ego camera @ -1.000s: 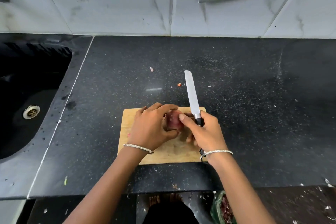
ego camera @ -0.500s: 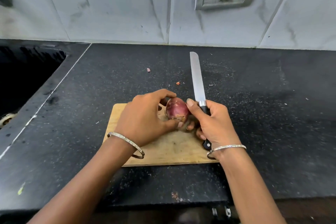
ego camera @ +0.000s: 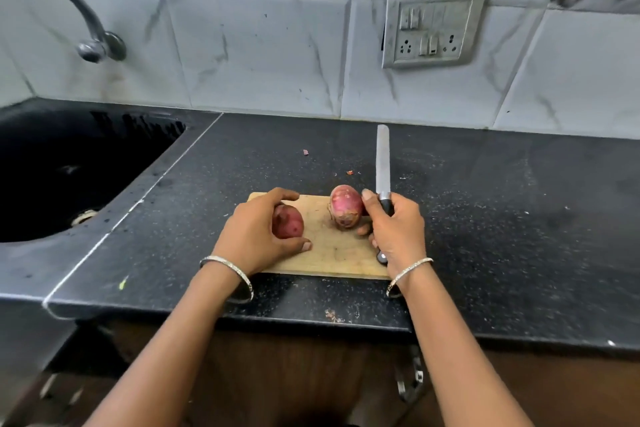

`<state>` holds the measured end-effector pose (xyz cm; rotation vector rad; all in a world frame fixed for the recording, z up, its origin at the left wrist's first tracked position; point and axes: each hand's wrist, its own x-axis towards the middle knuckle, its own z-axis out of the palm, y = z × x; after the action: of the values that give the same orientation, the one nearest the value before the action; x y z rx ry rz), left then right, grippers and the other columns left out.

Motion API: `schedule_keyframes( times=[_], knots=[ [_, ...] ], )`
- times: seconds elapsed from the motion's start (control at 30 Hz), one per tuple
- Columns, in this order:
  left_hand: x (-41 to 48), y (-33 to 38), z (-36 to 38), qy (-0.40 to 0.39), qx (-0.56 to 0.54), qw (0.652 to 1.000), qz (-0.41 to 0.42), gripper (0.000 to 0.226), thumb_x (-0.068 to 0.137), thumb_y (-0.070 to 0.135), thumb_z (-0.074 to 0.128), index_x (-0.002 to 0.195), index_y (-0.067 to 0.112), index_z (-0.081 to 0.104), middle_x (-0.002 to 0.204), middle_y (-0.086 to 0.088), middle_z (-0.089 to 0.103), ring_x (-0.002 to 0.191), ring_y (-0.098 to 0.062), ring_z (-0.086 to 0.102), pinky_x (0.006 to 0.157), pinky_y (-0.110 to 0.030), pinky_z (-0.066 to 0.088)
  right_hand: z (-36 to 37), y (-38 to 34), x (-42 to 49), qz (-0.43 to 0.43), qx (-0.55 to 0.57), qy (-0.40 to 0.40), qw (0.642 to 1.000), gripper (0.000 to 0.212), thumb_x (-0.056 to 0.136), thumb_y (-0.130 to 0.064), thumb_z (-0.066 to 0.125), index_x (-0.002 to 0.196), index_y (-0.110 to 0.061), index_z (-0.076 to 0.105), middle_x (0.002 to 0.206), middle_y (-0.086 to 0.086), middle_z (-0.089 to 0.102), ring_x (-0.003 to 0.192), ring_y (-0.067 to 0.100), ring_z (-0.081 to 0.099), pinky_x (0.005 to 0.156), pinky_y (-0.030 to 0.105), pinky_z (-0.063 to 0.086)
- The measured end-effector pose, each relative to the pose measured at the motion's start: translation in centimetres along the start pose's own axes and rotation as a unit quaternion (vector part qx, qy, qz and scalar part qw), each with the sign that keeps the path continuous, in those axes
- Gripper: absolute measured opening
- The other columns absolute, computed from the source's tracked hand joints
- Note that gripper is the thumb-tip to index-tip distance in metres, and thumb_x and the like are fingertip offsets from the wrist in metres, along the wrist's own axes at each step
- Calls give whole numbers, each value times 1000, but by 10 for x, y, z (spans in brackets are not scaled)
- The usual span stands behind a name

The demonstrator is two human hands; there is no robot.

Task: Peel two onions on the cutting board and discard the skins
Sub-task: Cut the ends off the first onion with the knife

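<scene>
Wooden board (ego camera: pixel 339 253): darker onion (ego camera: pixel 289 221) cupped in curled left hand (ego camera: pixel 254 236); paler onion (ego camera: pixel 344 206) touched by thumb of right hand (ego camera: pixel 398 229) clenched round knife (ego camera: pixel 382 163). Peeling judged incomplete, discarding undone.

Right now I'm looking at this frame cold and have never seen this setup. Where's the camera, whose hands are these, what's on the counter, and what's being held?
There is no robot here. A person works bare-handed, and the single camera sits on their head, looking forward and down, so the arms coming in from below are their own. On the black counter lies a wooden cutting board with two red onions. The left hand curls its fingers round the darker onion. The right hand grips a knife by the handle, blade pointing toward the wall. Its thumb touches the paler onion, which looks partly peeled. A sink and tap are on the left, and a socket plate is on the wall.
</scene>
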<state>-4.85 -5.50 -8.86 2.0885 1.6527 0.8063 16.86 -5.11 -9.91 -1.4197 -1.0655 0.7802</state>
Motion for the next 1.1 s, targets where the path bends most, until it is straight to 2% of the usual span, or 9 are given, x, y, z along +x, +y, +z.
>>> schedule_keyframes(
  times=[0.2, 0.43, 0.53, 0.6, 0.67, 0.77, 0.93, 1.0, 1.1],
  knots=[
    [6, -22, -8, 107, -71, 990, -64, 73, 61, 39, 97, 118, 24, 55, 106, 10, 60, 100, -15, 58, 90, -30, 48, -2, 3, -5, -44, -37, 22, 998, 26, 100, -33, 63, 86, -11, 63, 63, 8, 67, 48, 14, 68, 45, 27, 44],
    [20, -37, -14, 74, -72, 994, -44, 77, 62, 43, 96, 127, 25, 57, 119, 7, 61, 121, -22, 60, 102, -31, 47, -3, 1, -9, -50, -41, 28, 997, 20, 100, -31, 63, 91, -13, 66, 66, 12, 69, 46, 11, 66, 38, 23, 41],
    [8, -22, -6, 164, -9, 986, 22, 87, 66, 52, 90, 137, 19, 52, 150, -3, 46, 146, -23, 36, 118, -33, 27, -1, 3, -8, -48, -35, 24, 998, 20, 99, -32, 64, 92, -13, 66, 67, 13, 70, 47, 13, 67, 39, 26, 43],
    [-3, 4, 6, 236, -11, 965, 113, 74, 74, 51, 85, 134, 17, 56, 149, -3, 47, 145, -19, 35, 118, -23, 22, -2, 2, -6, -50, -40, 29, 998, 22, 97, -36, 66, 92, -15, 68, 67, 10, 70, 49, 16, 68, 44, 28, 46],
    [-8, 31, 20, 184, -32, 968, 169, 70, 80, 47, 82, 137, 19, 53, 141, 2, 51, 135, -11, 44, 113, -13, 26, -2, 4, -3, -56, -48, 30, 997, 22, 96, -39, 67, 91, -18, 69, 68, 8, 71, 55, 20, 70, 53, 31, 49],
    [4, 53, 42, 58, -89, 986, 129, 87, 75, 43, 88, 145, 20, 42, 142, 2, 52, 129, -12, 50, 108, -27, 43, -2, 7, -2, -58, -71, 41, 995, 23, 92, -46, 69, 87, -24, 70, 75, 3, 70, 74, 26, 69, 67, 39, 54],
    [20, 45, 61, 72, -192, 974, 94, 59, 78, 25, 88, 124, 18, 53, 113, 10, 66, 105, -9, 65, 90, -29, 55, -9, 0, -12, -27, 7, 13, 1000, 25, 96, -39, 66, 89, -16, 68, 65, 13, 66, 43, 17, 54, 39, 26, 39],
    [20, 40, 60, 73, -230, 966, 90, 55, 78, 19, 88, 121, 17, 52, 111, 10, 65, 104, -7, 65, 89, -30, 57, -16, -4, -17, -33, 12, 20, 999, 33, 101, -40, 58, 91, -10, 66, 71, 17, 68, 44, 18, 52, 39, 28, 39],
    [19, 33, 54, 58, -245, 963, 92, 56, 78, 21, 88, 121, 18, 53, 113, 4, 65, 102, -13, 67, 85, -24, 57, -30, -4, -27, -76, -43, 15, 996, 18, 105, -36, 49, 109, -26, 64, 77, 4, 70, 56, 16, 60, 51, 35, 48]
  ],
)
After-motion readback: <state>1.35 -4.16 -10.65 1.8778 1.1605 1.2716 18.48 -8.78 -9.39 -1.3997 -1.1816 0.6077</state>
